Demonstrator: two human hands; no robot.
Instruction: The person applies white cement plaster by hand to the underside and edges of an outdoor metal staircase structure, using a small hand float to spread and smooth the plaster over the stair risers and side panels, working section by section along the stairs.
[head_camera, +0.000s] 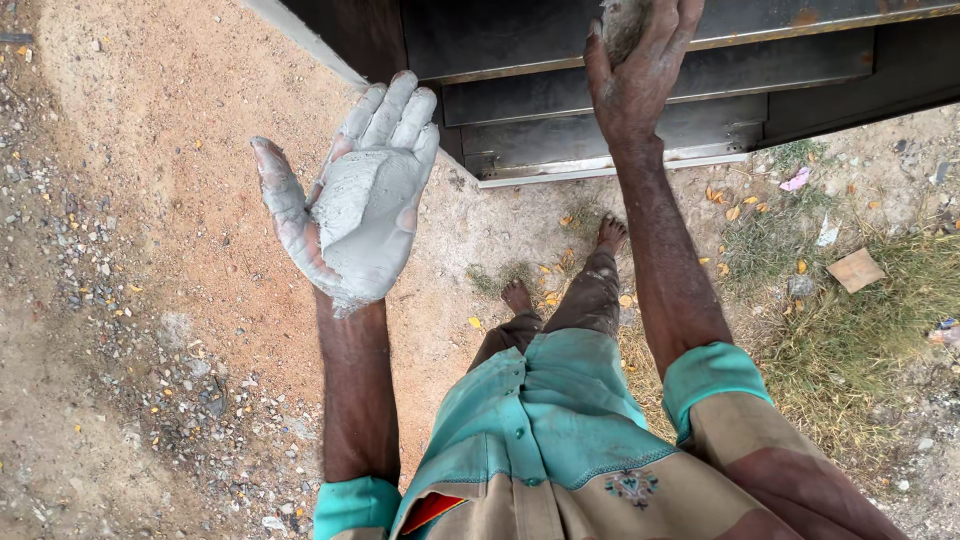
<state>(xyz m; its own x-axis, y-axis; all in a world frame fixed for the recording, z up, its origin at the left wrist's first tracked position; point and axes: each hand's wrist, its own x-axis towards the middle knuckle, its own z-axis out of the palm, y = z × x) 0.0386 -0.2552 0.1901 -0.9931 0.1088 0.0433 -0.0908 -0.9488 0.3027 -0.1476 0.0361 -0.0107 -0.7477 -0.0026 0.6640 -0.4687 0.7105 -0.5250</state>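
A lump of grey putty (365, 215) is carried on the open, upturned left hand (350, 195). A smaller dab (622, 25) is pinched in the right hand (640, 70) against the dark metal frame (600, 130), so filling appears underway; firm pressing along the seam is called for next.

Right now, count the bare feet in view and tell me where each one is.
2. One bare foot stands on sandy ground below the dark metal frame; the other bare foot is farther forward, nearer the frame. None seems hidden.
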